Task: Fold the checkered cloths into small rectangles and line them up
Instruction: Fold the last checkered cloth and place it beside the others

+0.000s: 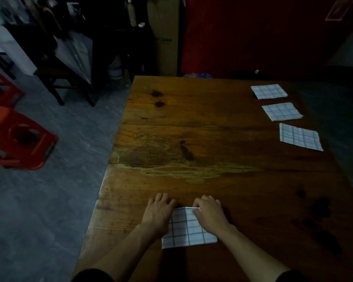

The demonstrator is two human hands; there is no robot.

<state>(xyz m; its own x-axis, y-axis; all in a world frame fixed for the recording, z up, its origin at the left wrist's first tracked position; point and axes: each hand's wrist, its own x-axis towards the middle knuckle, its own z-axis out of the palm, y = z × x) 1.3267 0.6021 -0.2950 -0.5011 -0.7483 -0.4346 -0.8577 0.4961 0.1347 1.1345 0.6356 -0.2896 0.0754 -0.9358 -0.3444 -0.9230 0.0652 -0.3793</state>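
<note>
The scene is dim, with dark corners and a murky upper right of the frame. Soft light falls on the middle of the tabletop (192, 139), leaving a pale sheen there and along its left edge. Wide-angle bending curves the edges. The red stools (18, 137) at left look slightly smeared.
</note>
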